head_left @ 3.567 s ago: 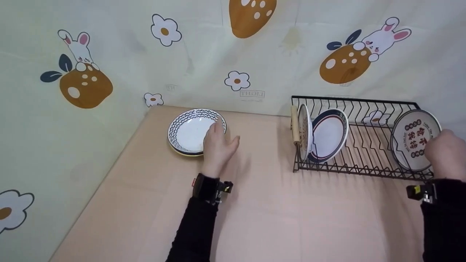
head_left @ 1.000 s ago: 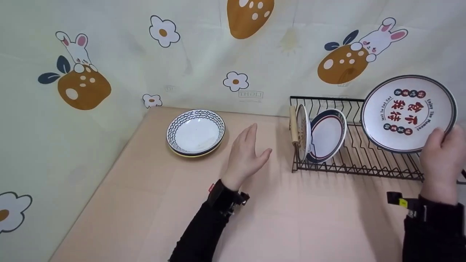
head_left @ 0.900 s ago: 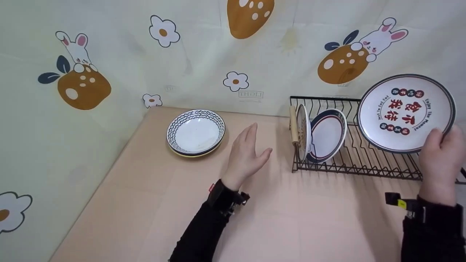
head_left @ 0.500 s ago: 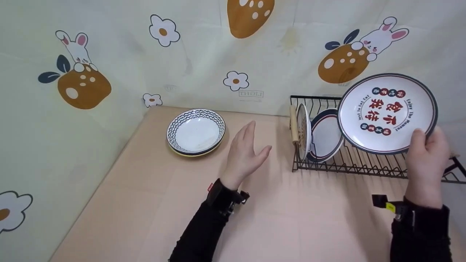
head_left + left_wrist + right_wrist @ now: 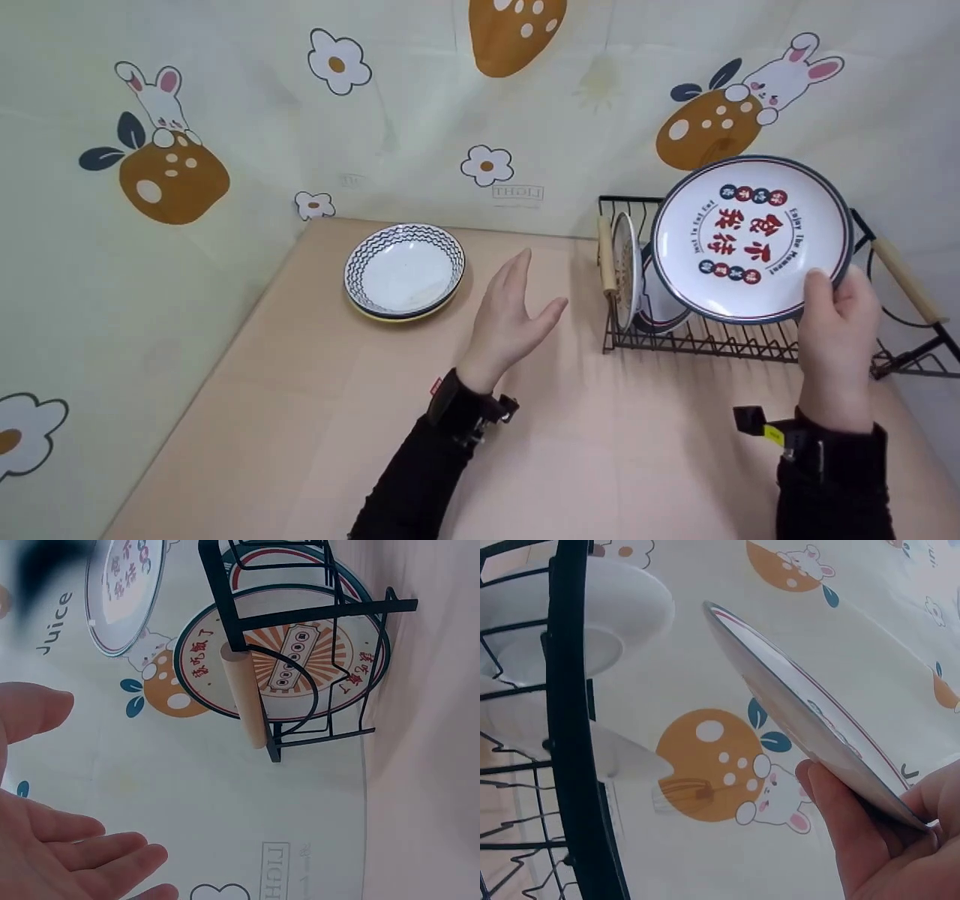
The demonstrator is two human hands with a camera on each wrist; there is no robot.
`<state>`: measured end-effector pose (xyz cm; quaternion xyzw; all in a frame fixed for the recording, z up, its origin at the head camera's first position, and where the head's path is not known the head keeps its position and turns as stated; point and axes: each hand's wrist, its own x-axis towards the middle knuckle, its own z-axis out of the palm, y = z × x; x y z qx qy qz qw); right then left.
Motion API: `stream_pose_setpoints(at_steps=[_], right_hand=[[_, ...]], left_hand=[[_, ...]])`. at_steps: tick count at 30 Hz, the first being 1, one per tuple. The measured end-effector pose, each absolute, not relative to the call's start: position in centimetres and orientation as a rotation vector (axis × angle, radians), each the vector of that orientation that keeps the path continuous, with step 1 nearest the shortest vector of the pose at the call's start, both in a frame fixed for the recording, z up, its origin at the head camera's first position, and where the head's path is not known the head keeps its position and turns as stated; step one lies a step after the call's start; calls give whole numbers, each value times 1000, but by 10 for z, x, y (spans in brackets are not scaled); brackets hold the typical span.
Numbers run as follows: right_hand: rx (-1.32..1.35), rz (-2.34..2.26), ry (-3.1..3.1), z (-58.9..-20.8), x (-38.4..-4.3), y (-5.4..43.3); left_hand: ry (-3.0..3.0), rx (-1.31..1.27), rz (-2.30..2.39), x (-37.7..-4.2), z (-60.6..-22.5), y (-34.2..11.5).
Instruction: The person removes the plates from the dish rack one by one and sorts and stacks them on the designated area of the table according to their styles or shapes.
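My right hand (image 5: 840,337) pinches the lower right rim of a white plate (image 5: 750,240) with red lettering and a dark blue edge, thumb on its face. The plate is lifted clear of the black wire dish rack (image 5: 735,349), overlapping it in the head view. At the rack's left end stand a plate seen nearly edge-on (image 5: 624,271) and a blue-rimmed dish (image 5: 660,311), partly hidden behind the held plate. My left hand (image 5: 504,322) hovers with straight fingers and thumb spread, holding nothing, between the rack and a bowl (image 5: 405,274) with a black wavy pattern.
Beneath the patterned bowl shows the edge of a yellow dish (image 5: 397,320). The rack has wooden handles, the right one (image 5: 909,281) beside my right hand. A patterned cloth (image 5: 420,135) hangs behind the pinkish table (image 5: 315,420).
My right hand took the lettered plate up from the rack's right end and carried it leftward. My left hand moved from the bowl to the right, then stayed nearly still.
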<state>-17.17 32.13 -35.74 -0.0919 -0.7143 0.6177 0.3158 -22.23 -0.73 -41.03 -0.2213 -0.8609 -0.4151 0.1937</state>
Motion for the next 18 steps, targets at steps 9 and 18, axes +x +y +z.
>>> stream_pose_setpoints(at_steps=[9,18], right_hand=[[-89,1855,-1771,-362,-170,301],[34,1902,-1750,-367,-169,281]], left_hand=[[-2410,-619,-1224,-216,-404,-6],[-2358,-639,-1255,-214,-401,-5]])
